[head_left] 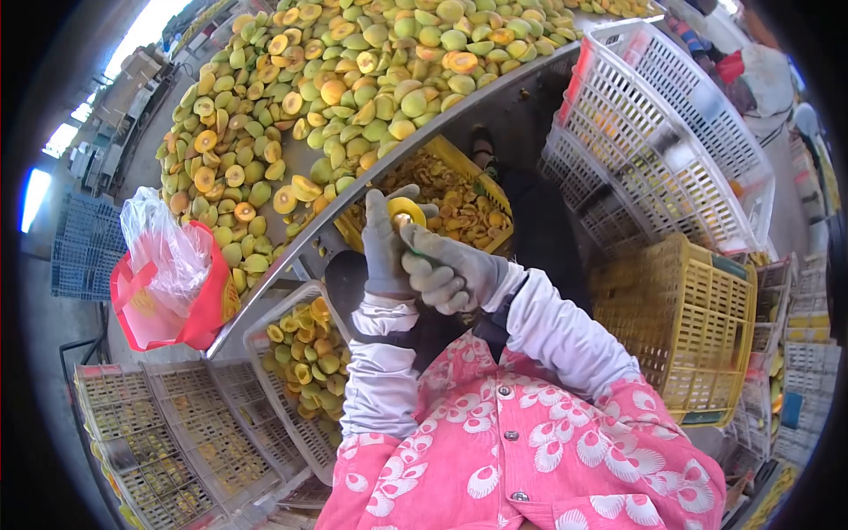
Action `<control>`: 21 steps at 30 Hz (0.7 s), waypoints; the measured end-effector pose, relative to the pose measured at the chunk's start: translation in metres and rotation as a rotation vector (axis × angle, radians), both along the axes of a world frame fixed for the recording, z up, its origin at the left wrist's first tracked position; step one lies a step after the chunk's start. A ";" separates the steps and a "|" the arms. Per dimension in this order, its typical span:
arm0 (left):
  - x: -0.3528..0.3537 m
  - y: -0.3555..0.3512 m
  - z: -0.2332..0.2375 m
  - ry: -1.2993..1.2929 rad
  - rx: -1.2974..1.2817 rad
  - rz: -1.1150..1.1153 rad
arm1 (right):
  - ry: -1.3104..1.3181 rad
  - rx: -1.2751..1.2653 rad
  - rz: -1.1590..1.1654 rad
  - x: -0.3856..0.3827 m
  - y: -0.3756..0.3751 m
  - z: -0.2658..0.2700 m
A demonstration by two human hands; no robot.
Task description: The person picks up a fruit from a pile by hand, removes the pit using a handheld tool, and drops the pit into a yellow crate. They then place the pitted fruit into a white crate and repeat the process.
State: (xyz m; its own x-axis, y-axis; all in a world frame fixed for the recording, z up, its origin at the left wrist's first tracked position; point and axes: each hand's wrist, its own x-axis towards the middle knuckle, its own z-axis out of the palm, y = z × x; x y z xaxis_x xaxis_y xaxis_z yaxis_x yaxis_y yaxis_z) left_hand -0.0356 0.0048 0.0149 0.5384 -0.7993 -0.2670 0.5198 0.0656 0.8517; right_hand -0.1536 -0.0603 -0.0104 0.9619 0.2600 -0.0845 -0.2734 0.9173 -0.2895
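My left hand [389, 243], in a grey glove, holds a halved yellow-green fruit [406, 210] that looks like a peach, cut face up. My right hand [452, 269], also gloved, is closed around a small tool with a green handle [426, 258]. Its metal end meets the middle of the fruit half, and most of the tool is hidden by my fingers. Below my hands stands a yellow crate [505, 196] of orange fruit scraps. Many similar halves are heaped on the metal table [305, 159] ahead.
A red bag with clear plastic [168, 274] hangs at the table's left corner. Close to my left arm is a white crate [265, 371] of hollowed halves. White crates [658, 132] and a yellow crate [676, 327] stand to the right; more crates [177, 442] lie lower left.
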 end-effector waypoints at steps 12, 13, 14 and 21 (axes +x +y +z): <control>0.047 0.016 -0.043 0.256 -0.218 0.221 | 0.601 -1.207 -0.586 0.017 -0.005 -0.047; 0.042 0.017 -0.043 0.258 -0.218 0.224 | 0.601 -1.209 -0.583 0.017 0.001 -0.039; 0.033 0.017 -0.042 0.058 -0.205 0.229 | 0.544 -1.153 -0.602 0.016 0.007 -0.032; 0.022 0.023 -0.041 -0.576 -0.120 0.322 | 0.475 -1.219 -0.706 0.023 0.028 -0.038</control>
